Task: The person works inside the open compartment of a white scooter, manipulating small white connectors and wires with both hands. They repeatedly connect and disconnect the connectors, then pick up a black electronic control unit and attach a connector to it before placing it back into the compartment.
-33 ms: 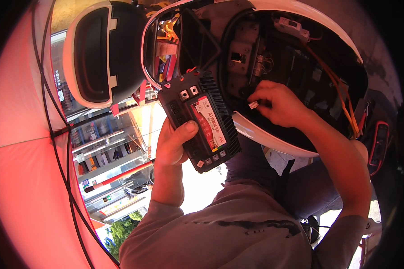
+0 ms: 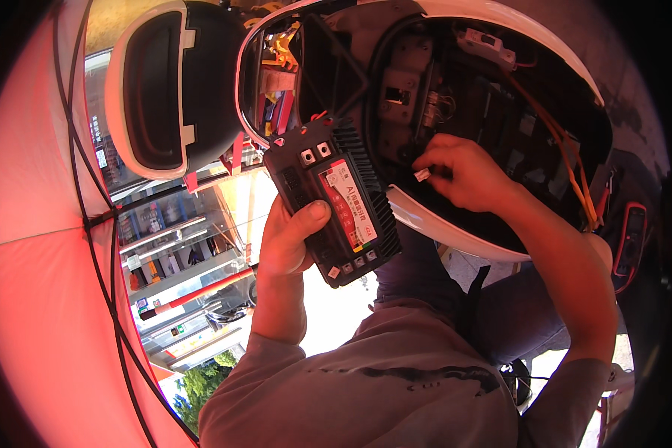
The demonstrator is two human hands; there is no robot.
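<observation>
My left hand (image 2: pixel 290 237) is closed round a black finned motor controller (image 2: pixel 333 201), its thumb on the front. The controller has a red and white label, metal terminals at both ends and cooling fins along its right edge. It is tilted in front of the scooter's open body. Farther right, my right hand (image 2: pixel 467 173) pinches a small whitish plug-like piece (image 2: pixel 422 175) between curled fingers, over the open dark compartment (image 2: pixel 493 123). Whether a wire runs from that piece is hidden. The piece and the controller are apart.
Orange cables (image 2: pixel 549 123) run down the compartment's right side from a white breaker-like switch (image 2: pixel 489 46). A red and black meter (image 2: pixel 632 239) lies at the far right. An open black and white seat or box lid (image 2: pixel 157 89) stands at upper left, near red fabric (image 2: pixel 30 187).
</observation>
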